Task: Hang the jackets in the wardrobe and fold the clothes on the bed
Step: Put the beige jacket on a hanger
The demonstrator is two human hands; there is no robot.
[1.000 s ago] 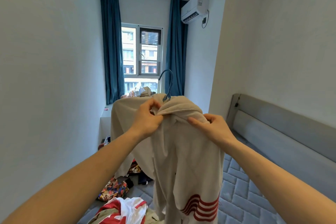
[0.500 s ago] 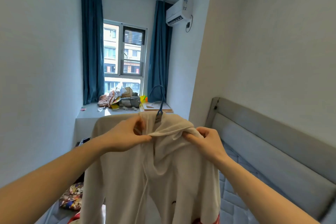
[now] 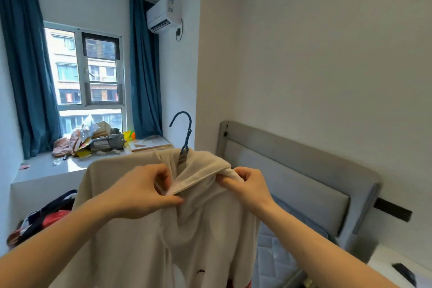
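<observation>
While I hold it up in front of me above the bed (image 3: 275, 262), the cream hooded jacket (image 3: 145, 245) hangs from a blue hanger (image 3: 184, 138), whose hook stands clear above the collar. My left hand (image 3: 142, 192) pinches the hood's pale ribbed edge between thumb and fingers; my right hand (image 3: 247, 184) grips bunched hood cloth at the other side. A small dark mark and a strip of red show near the hem. The air conditioner (image 3: 161, 15) carries a label too blurred to read.
</observation>
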